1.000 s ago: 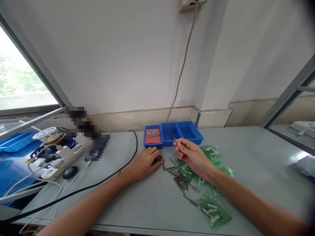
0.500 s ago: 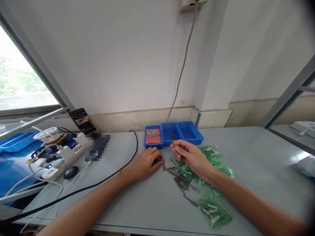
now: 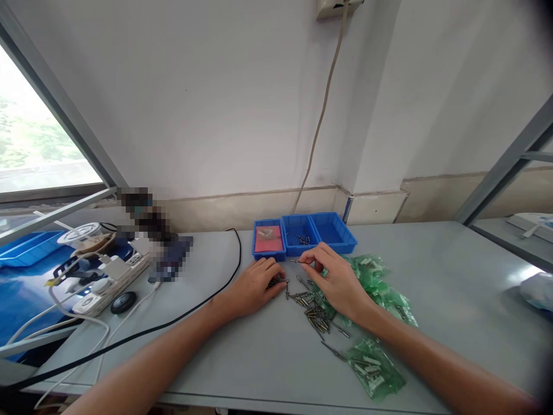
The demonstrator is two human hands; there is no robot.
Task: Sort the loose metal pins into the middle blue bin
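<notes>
- A pale wall with a cream lower band [image 3: 216, 210] backs a gray worktable [image 3: 242, 357], lit from a window [image 3: 38, 132] at left.
- The right hand [image 3: 341, 282] pinches a slim metal pin [image 3: 295, 261] between thumb and fingertips, held narrow, just in front of the blue bins. The pin points toward the left.
- The left hand [image 3: 253, 288] rests palm down on the table, fingers together and curled, thumb set slightly apart. A bunch of pins [image 3: 275, 283] shows between thumb and forefinger; whether they are gripped, the view cannot tell.
- Loose metal pins [image 3: 317, 318] lie in a scattered pile between the two hands, some silver, some brass-toned.
- Green plastic bags [image 3: 375, 275] spread beside and beyond the right hand. A separate green bag [image 3: 375, 369], pins and white pieces visible inside, lies nearer the table's front edge.
- Three blue bins line up near the wall: the left bin [image 3: 268, 256] holds a flat pink piece [image 3: 268, 244] with a small clear packet [image 3: 265, 233] on it, the middle bin [image 3: 296, 251] holds several pins, and the right bin [image 3: 341, 249] sits beside it.
- At far left, a power strip [image 3: 137, 266] carries white plugs near a round black object [image 3: 123, 302]; a black cable [image 3: 190, 314] crosses the tabletop, passing beyond the left forearm.
</notes>
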